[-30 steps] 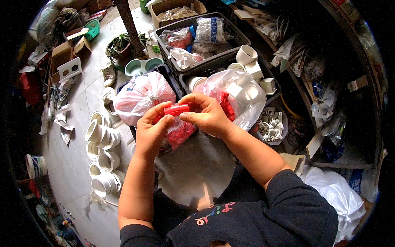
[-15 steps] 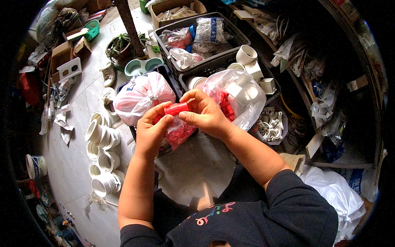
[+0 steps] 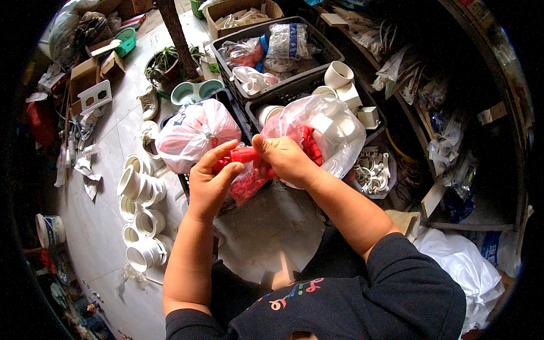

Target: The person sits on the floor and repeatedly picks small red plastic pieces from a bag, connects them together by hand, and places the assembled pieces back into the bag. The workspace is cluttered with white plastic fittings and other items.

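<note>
In front of me a small red plastic pipe fitting (image 3: 245, 154) is held level between my two hands. My left hand (image 3: 207, 184) grips its left end between thumb and fingers. My right hand (image 3: 288, 161) is closed round its right end, the thumb on top and the fingers curled, partly hidden. Just below hangs a clear bag of red pieces (image 3: 247, 184), partly covered by my hands. Beyond my left hand rests a tied white plastic bag (image 3: 195, 136). Beside my right hand a clear bag (image 3: 340, 133) holds white and red fittings.
White pipe fittings (image 3: 146, 221) stand in rows on the floor at left. Dark crates (image 3: 317, 31) of bagged parts are stacked ahead, near a potted plant (image 3: 164, 65). To the right are a tub of white clips (image 3: 374, 173) and a cluttered shelf (image 3: 419, 122).
My right hand has turned, its thumb moving from below the red fitting to its top right end. The fitting has shifted slightly right and down. My left hand stays nearly in place.
</note>
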Demonstrator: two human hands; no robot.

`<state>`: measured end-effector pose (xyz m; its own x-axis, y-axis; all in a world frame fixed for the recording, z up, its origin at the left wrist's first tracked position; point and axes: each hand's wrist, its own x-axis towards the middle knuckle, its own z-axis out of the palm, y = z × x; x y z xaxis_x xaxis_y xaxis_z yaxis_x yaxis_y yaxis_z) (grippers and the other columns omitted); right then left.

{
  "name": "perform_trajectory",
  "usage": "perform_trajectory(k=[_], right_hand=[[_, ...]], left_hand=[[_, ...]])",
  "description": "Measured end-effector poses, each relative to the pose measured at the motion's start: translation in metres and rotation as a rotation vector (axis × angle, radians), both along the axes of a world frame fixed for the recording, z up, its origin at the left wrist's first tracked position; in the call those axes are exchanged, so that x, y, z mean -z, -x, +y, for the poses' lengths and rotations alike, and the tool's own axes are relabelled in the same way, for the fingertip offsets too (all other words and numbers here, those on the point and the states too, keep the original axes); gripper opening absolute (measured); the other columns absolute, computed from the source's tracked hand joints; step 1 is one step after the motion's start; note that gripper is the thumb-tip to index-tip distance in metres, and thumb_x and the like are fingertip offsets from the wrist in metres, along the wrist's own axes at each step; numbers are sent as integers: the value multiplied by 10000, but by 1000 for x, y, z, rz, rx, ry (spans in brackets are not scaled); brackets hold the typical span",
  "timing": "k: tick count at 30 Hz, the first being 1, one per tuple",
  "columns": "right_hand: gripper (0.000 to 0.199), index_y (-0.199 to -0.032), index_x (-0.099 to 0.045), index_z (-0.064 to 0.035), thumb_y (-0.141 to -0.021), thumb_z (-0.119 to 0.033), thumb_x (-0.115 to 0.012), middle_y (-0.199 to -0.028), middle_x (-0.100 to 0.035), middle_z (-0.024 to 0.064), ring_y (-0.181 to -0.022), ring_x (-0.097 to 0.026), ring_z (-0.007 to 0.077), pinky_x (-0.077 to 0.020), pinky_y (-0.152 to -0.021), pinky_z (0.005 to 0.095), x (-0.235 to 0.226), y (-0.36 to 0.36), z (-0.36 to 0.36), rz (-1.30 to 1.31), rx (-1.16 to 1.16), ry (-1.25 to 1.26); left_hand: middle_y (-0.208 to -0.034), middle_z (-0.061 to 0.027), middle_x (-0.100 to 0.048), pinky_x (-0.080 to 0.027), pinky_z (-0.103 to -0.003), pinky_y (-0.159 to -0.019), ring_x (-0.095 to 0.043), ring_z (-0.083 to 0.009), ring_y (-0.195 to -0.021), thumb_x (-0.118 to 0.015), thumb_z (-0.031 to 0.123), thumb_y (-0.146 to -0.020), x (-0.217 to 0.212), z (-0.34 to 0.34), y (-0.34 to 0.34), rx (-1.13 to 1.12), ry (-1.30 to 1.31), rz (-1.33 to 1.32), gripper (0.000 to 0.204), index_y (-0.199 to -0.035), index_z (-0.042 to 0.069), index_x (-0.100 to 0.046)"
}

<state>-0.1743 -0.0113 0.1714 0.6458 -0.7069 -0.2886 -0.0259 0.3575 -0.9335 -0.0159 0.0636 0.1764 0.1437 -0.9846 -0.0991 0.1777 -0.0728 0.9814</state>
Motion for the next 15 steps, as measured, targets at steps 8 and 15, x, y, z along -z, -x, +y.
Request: perform_trajectory(k=[8, 15], right_hand=[[179, -883, -545, -36, -828, -202, -576, -834, -563, 30, -677, -527, 86, -419, -566, 215, 6, -11, 7, -343, 189, 245], [209, -966, -494, -57, -795, -115, -599, -847, -553, 6, -709, -500, 50, -412, -592, 188, -1, -4, 1, -117, 40, 4]], left_hand=[[-977, -45, -585, -431, -200, -719, -542, -88, -825, -623, 79, -771, 0, -4, -4, -16, -71, 208, 350, -1100, 10, -524], [-960, -39, -592, -427, -193, -702, -539, -81, -808, -631, 96, -767, 2, -2, -5, -5, -48, 141, 351, -1092, 7, -533]])
